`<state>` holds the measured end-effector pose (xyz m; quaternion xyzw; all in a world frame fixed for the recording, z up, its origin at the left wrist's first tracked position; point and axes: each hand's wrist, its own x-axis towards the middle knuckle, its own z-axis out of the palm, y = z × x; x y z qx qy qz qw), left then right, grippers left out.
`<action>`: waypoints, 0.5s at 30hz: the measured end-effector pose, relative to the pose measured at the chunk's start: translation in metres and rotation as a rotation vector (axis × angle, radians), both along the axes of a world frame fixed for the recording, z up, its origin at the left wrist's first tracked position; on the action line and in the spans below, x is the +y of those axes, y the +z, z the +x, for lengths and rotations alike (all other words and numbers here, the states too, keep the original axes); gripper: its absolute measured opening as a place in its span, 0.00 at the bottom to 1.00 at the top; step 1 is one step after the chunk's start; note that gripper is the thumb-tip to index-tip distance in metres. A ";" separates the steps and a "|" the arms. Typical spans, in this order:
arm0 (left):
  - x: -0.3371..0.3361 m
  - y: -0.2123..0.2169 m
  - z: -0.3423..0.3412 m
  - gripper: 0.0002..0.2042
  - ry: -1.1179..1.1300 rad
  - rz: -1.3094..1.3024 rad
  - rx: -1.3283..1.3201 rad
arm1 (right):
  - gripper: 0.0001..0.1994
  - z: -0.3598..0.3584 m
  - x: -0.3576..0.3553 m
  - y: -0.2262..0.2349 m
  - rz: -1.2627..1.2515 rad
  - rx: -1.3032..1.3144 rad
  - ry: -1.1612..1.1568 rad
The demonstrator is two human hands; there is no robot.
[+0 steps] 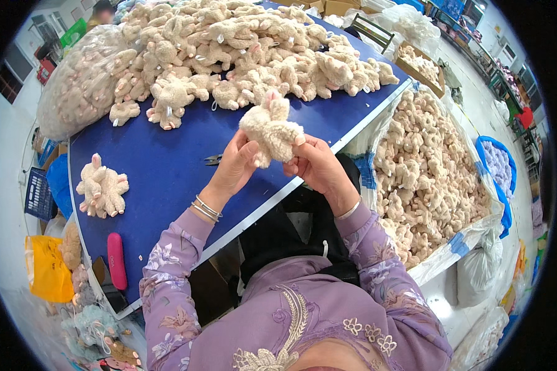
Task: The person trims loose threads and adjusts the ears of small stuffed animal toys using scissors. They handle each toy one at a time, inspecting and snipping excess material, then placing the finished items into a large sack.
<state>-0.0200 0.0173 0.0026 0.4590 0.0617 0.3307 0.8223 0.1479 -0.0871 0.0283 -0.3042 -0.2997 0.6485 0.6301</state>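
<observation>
Between my two hands, above the blue table's front edge, is a cream plush bunny (271, 130) with pink inside its ear. My left hand (234, 162) grips its left side, thumb pressed on the fleece. On the other side my right hand (319, 166) pinches a limb between thumb and fingers. Behind it a big heap of similar cream plush toys (247, 46) covers the far part of the blue table (167, 167). A pair of small dark snips (213, 160) lies on the tabletop just left of my left hand.
At the table's left are a few plush toys (102, 187) together, a pink case (116, 261) and a clear bag of plush (83, 80). A large open sack of plush toys (427, 179) stands to my right. A blue crate (39, 193) sits beyond the left edge.
</observation>
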 end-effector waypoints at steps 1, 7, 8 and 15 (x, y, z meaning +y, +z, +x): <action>0.001 -0.001 -0.001 0.37 0.009 -0.015 0.008 | 0.12 -0.001 0.001 0.000 -0.007 0.013 0.017; -0.003 0.006 -0.003 0.25 0.015 0.047 0.121 | 0.09 -0.008 0.000 0.003 -0.010 -0.304 -0.085; -0.005 0.006 -0.002 0.23 0.052 0.066 0.176 | 0.08 -0.012 0.000 0.003 0.011 -0.370 -0.126; -0.016 0.025 0.003 0.11 0.273 -0.026 0.198 | 0.07 -0.027 -0.004 0.011 0.351 -1.081 -0.518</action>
